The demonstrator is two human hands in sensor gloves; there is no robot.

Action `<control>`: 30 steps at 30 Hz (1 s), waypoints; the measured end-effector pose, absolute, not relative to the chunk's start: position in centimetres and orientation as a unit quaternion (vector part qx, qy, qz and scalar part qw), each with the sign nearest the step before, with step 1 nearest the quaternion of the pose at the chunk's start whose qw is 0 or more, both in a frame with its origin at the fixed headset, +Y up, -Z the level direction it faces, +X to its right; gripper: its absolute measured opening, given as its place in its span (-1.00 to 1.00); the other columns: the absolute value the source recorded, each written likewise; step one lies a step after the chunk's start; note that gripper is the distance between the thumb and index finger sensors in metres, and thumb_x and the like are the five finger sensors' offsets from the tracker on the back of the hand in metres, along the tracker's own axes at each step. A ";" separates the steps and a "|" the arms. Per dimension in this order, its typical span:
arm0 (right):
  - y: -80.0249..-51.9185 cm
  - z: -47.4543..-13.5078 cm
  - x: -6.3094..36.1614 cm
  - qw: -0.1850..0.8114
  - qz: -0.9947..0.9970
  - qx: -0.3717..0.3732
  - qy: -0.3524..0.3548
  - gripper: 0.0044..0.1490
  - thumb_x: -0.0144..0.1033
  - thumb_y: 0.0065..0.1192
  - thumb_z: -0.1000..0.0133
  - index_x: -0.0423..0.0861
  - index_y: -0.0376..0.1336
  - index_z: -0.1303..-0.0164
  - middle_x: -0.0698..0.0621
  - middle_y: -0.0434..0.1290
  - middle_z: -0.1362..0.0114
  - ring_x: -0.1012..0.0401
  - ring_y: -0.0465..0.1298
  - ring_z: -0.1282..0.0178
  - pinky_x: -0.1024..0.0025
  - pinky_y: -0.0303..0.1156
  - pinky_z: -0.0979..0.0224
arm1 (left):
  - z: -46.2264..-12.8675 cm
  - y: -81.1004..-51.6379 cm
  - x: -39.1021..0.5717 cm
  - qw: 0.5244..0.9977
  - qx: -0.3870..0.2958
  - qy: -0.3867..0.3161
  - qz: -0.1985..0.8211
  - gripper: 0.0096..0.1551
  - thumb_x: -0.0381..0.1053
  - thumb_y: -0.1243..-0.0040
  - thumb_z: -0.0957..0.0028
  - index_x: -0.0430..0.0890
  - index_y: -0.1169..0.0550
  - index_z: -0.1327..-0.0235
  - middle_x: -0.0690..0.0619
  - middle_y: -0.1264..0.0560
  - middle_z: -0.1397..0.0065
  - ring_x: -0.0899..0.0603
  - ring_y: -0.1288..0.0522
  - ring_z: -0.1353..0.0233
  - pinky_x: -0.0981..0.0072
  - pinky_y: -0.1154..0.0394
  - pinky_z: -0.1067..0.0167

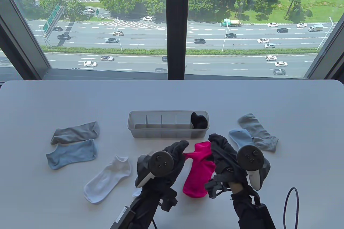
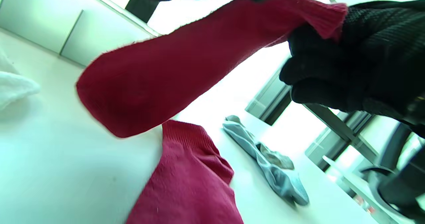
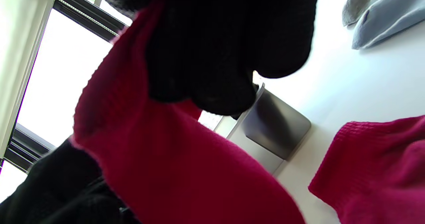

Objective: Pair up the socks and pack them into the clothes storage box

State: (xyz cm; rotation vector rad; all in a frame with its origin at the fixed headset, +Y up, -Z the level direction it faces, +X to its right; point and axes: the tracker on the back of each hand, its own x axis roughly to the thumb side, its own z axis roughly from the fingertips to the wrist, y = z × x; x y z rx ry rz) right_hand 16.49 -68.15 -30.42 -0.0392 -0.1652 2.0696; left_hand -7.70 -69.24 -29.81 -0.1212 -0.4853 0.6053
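1. Table view: both hands, left hand (image 1: 172, 156) and right hand (image 1: 223, 153), pinch the cuff of a lifted magenta sock (image 1: 200, 151), which hangs over its mate (image 1: 197, 183) lying on the table (image 1: 53, 100) with its long axis running toward the divided storage box (image 1: 168, 127). The box is just beyond the hands; a black sock bundle (image 1: 199, 120) fills its rightmost compartment.
2. Left wrist view: the held sock (image 2: 172, 71) hangs toe-down, apart from the second magenta sock (image 2: 189, 181) below.
3. Right wrist view: gloved fingers (image 3: 229, 44) clamp the cuff; a light blue sock (image 3: 388, 18) and a grey sock (image 3: 352, 5) lie aside, with nothing between the hands and the box.
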 end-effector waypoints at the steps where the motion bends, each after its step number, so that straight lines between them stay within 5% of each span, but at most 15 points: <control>1: -68.2 -30.4 16.3 0.529 0.846 -0.023 -0.060 -0.53 -0.37 0.11 -0.34 -0.27 0.26 -0.41 -0.03 0.71 0.07 0.17 0.75 0.12 0.16 0.66 -0.11 | -29.6 -69.2 -7.1 0.926 -0.056 -0.249 0.279 -0.10 0.15 -0.05 -0.23 0.17 0.15 -0.66 -0.13 0.17 -0.79 -0.37 0.12 -0.76 -0.50 0.10 -0.54; 5: -68.6 -30.3 15.3 0.596 0.803 -0.012 0.009 -0.48 -0.40 0.02 -0.36 -0.39 0.20 -0.43 -0.07 0.70 0.02 0.10 0.75 0.06 0.12 0.64 -0.14 | -29.2 -69.2 -5.0 0.945 -0.074 -0.251 0.193 0.04 0.23 -0.04 -0.21 0.28 0.40 -0.48 -0.03 0.45 -0.71 -0.30 0.31 -0.75 -0.48 0.19 -0.56; 8: -68.7 -30.3 15.2 0.626 0.779 0.007 0.032 -0.45 -0.38 -0.04 -0.38 -0.38 0.14 -0.48 -0.12 0.69 -0.02 0.09 0.73 0.01 0.09 0.62 -0.17 | -29.0 -68.8 -5.3 0.940 0.046 -0.231 0.247 -0.26 0.02 -0.04 -0.27 0.22 0.04 -0.56 -0.05 -0.03 -0.73 -0.29 -0.27 -0.62 -0.34 -0.24 -0.51; 10: -68.4 -30.4 15.3 0.629 0.776 0.029 0.031 -0.43 -0.31 -0.08 -0.38 -0.28 0.10 -0.55 -0.26 0.64 -0.09 -0.07 0.66 -0.05 -0.05 0.52 -0.25 | -28.9 -68.3 -6.1 0.928 0.032 -0.237 0.284 -0.46 -0.04 0.10 -0.31 0.09 -0.22 -0.58 -0.11 -0.24 -0.66 -0.28 -0.43 -0.50 -0.27 -0.39 -0.42; 12: -68.3 -30.7 15.7 0.590 0.804 0.077 0.004 -0.30 -0.14 -0.06 -0.33 -0.17 0.02 -0.64 -0.33 0.48 -0.35 -0.17 0.52 -0.29 -0.15 0.40 -0.38 | -29.4 -67.8 -7.0 0.914 0.033 -0.217 0.342 -0.54 -0.05 0.08 -0.30 -0.02 -0.40 -0.47 -0.16 -0.32 -0.59 -0.28 -0.48 -0.44 -0.25 -0.44 -0.36; 14: -68.2 -31.1 15.8 0.556 0.806 0.190 0.065 0.09 0.08 0.11 -0.17 -0.08 -0.25 -0.76 -0.51 -0.10 -0.73 -0.45 0.00 -0.60 -0.46 0.06 -0.50 | -29.7 -67.9 -7.7 0.898 0.011 -0.209 0.386 -0.54 -0.02 0.12 -0.32 -0.03 -0.41 -0.46 -0.20 -0.31 -0.58 -0.30 -0.46 -0.44 -0.27 -0.43 -0.36; 15: -68.3 -31.3 15.7 0.525 0.803 0.252 0.125 0.19 0.11 0.13 -0.17 -0.06 -0.41 -0.73 -0.52 -0.38 -0.71 -0.43 -0.29 -0.62 -0.51 -0.14 -0.52 | -29.9 -68.1 -7.8 0.882 -0.016 -0.208 0.421 -0.53 -0.01 0.14 -0.33 -0.07 -0.41 -0.44 -0.20 -0.34 -0.55 -0.31 -0.47 -0.42 -0.28 -0.42 -0.35; 17: -68.4 -31.3 15.4 0.490 0.818 0.254 0.159 0.21 -0.01 0.23 -0.21 -0.01 -0.47 -0.70 -0.50 -0.53 -0.66 -0.43 -0.43 -0.57 -0.50 -0.24 -0.52 | -30.4 -68.6 -7.7 0.841 -0.084 -0.226 0.485 -0.53 0.01 0.17 -0.34 -0.13 -0.44 -0.39 -0.22 -0.49 -0.42 -0.30 -0.58 -0.29 -0.24 -0.50 -0.26; 19: -68.4 -31.4 15.3 0.499 0.829 0.225 0.112 -0.24 -0.13 0.22 -0.26 0.01 0.00 -0.63 -0.45 -0.26 -0.75 -0.45 -0.23 -0.62 -0.46 -0.09 -0.54 | -30.7 -69.3 -7.1 0.807 -0.145 -0.206 0.534 -0.53 -0.02 0.15 -0.33 -0.19 -0.47 -0.34 -0.23 -0.59 -0.27 -0.28 -0.67 -0.12 -0.20 -0.58 -0.11; 20: -68.4 -31.4 15.7 0.525 0.828 0.176 0.084 -0.47 -0.21 0.20 -0.29 -0.01 0.17 -0.45 -0.42 0.08 -0.72 -0.44 0.06 -0.60 -0.36 0.12 -0.53 | -30.8 -69.8 -6.7 0.799 -0.195 -0.191 0.535 -0.54 -0.04 0.13 -0.33 -0.21 -0.46 -0.35 -0.24 -0.62 -0.22 -0.28 -0.69 -0.06 -0.18 -0.61 -0.05; 21: -68.6 -31.5 15.9 0.537 0.828 0.147 0.070 -0.48 -0.23 0.26 -0.25 -0.10 0.24 -0.39 -0.31 0.43 -0.50 -0.20 0.48 -0.38 -0.08 0.44 -0.37 | -30.9 -70.1 -6.5 0.798 -0.227 -0.175 0.530 -0.52 -0.04 0.13 -0.33 -0.22 -0.41 -0.41 -0.22 -0.63 -0.20 -0.25 -0.72 -0.03 -0.13 -0.64 -0.02; 22: -69.1 -31.8 16.1 0.541 0.827 0.132 0.084 -0.48 -0.29 0.28 -0.25 -0.19 0.24 -0.37 -0.30 0.54 -0.28 0.01 0.63 -0.08 0.15 0.57 -0.13 | -31.0 -70.7 -6.0 0.798 -0.247 -0.155 0.528 -0.57 -0.04 0.10 -0.32 -0.16 -0.42 -0.36 -0.21 -0.65 -0.18 -0.21 -0.75 0.01 -0.07 -0.69 0.02; 26: -71.8 -32.4 16.5 0.407 0.906 0.039 0.107 -0.47 -0.30 0.29 -0.22 -0.21 0.26 -0.35 -0.20 0.59 -0.16 0.13 0.65 0.08 0.28 0.59 0.00 | -31.3 -73.8 -3.8 0.821 -0.293 -0.078 0.483 -0.53 -0.16 0.03 -0.29 -0.23 -0.39 -0.44 -0.28 -0.61 -0.26 -0.19 -0.76 0.00 -0.06 -0.71 0.03; 30: -74.8 -33.0 15.6 0.267 0.951 0.020 0.156 -0.48 -0.31 0.29 -0.21 -0.11 0.24 -0.37 -0.35 0.35 -0.56 -0.02 0.59 -0.20 0.11 0.54 -0.24 | -31.3 -76.7 -3.5 0.887 -0.317 -0.039 0.333 -0.49 -0.18 0.04 -0.27 -0.24 -0.33 -0.48 -0.22 -0.54 -0.36 -0.16 -0.75 -0.07 -0.04 -0.70 -0.03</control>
